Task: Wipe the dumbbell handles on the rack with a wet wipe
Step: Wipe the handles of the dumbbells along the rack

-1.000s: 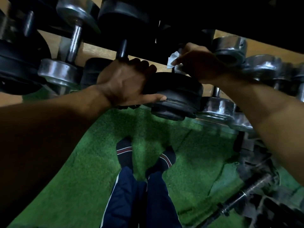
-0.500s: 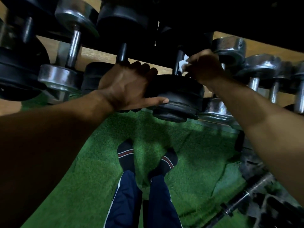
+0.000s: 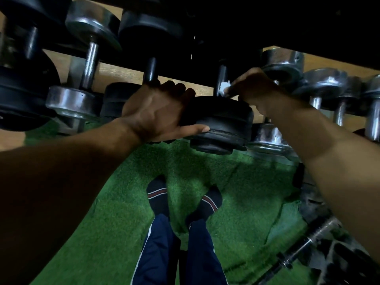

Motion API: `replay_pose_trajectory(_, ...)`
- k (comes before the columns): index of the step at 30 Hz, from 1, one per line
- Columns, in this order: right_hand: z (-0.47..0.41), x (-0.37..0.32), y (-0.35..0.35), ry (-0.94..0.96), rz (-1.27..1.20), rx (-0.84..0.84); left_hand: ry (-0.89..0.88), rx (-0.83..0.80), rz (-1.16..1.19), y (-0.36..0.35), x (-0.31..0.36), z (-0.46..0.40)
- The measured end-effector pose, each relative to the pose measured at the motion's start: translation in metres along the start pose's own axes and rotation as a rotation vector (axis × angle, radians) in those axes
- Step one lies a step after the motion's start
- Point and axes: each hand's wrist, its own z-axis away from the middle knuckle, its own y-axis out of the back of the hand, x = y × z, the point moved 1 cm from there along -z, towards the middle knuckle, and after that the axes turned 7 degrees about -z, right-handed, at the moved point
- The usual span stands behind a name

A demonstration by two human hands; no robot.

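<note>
In the head view, the right hand [image 3: 249, 89] is lower on the handle [image 3: 221, 79] of the black dumbbell than it was a second ago: then it held the wet wipe [image 3: 224, 88] loose and open beside the bar, half a second ago it closed round the bar higher up, and now it sits just above the near weight [image 3: 222, 120], with its fingers curled round the wipe and the bar together. This suggests one downward stroke along the handle, so this handle seems to be nearly wiped, while the steel dumbbells [image 3: 320, 83] to the right appear to wait for their turn. The left hand [image 3: 156, 112] has not moved in this time; it grips the side of the same black weight, the thumb along the lower edge and the fingers bent over the top, and probably it keeps the dumbbell from rolling on the rack [image 3: 123, 73]. Much is hard to see here. Only a small white corner of the wipe shows between the fingers and the bar, so it is not possible to tell how much of the handle it covers. The far weight of this dumbbell is lost in the dark under the upper shelf, and the fingertips of the right hand are hidden behind the bar. At the lower right a long metal bar [image 3: 304, 243] lies on the green turf [image 3: 115, 212], but it is blurred and cut by the right arm.
</note>
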Motion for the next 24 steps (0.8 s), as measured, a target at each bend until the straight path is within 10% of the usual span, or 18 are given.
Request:
replay_pose_trajectory(15,0.01,0.019,0.006,-0.244,-0.221,-0.214,-0.023,-0.051,-0.088,0.006,-0.002,0.0)
replay_pose_trajectory(24,-0.003,-0.003,0.004,0.076,-0.264,0.145,-0.021,-0.078,-0.092,0.01,-0.001,-0.001)
